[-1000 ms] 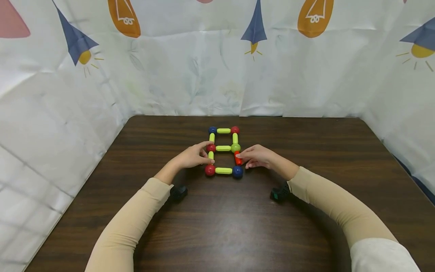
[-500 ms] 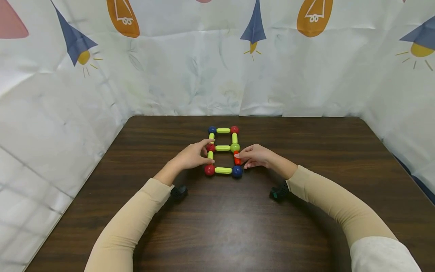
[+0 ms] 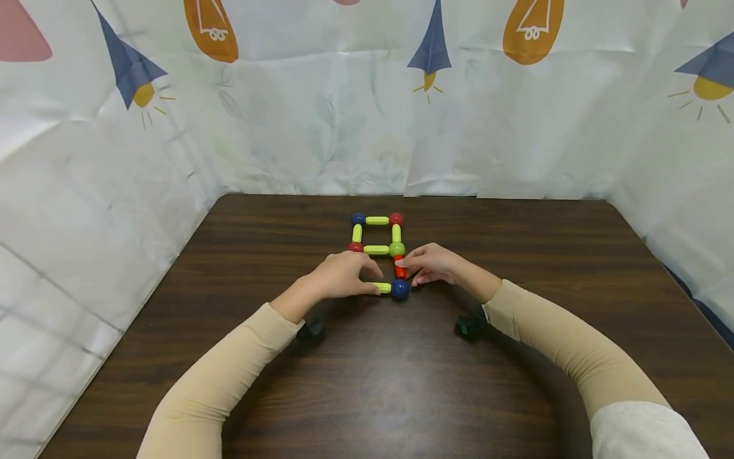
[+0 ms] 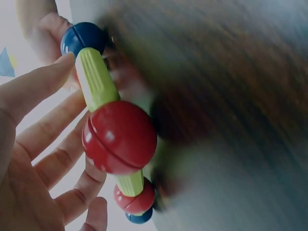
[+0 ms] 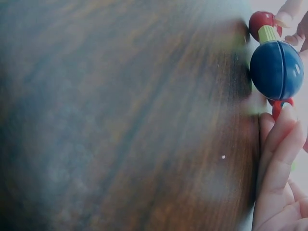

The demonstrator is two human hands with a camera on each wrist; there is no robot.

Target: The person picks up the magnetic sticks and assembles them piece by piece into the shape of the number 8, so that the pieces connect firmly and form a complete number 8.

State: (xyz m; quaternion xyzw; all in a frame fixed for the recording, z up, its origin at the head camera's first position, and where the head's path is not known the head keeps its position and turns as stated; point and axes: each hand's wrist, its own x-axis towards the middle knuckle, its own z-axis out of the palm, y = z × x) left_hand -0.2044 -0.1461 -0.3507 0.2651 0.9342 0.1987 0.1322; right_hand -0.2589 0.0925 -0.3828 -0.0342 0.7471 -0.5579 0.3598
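Note:
A flat ladder-shaped frame of magnetic sticks and balls lies on the dark wooden table [image 3: 367,382]. My right hand [image 3: 434,263] pinches the red stick [image 3: 399,272] between the light green ball [image 3: 397,248] and the near blue ball [image 3: 400,290]. Over the frame's near left part reaches my left hand [image 3: 343,275], thumb tip right at the near yellow-green stick [image 4: 96,79], its other fingers loosely spread. It hides the near red ball [image 4: 122,137] and the left side stick in the head view. The middle red ball [image 3: 356,246] shows just past the knuckles.
The frame's far end has a blue ball [image 3: 358,219] and a red ball [image 3: 396,219] joined by a yellow-green stick [image 3: 377,220]. A patterned white curtain [image 3: 344,140] hangs behind the table. Black wrist cameras [image 3: 470,326] sit low near the tabletop.
My left hand has moved right and nearer, from the frame's left side to over its near stick. The right hand stays at the red stick.

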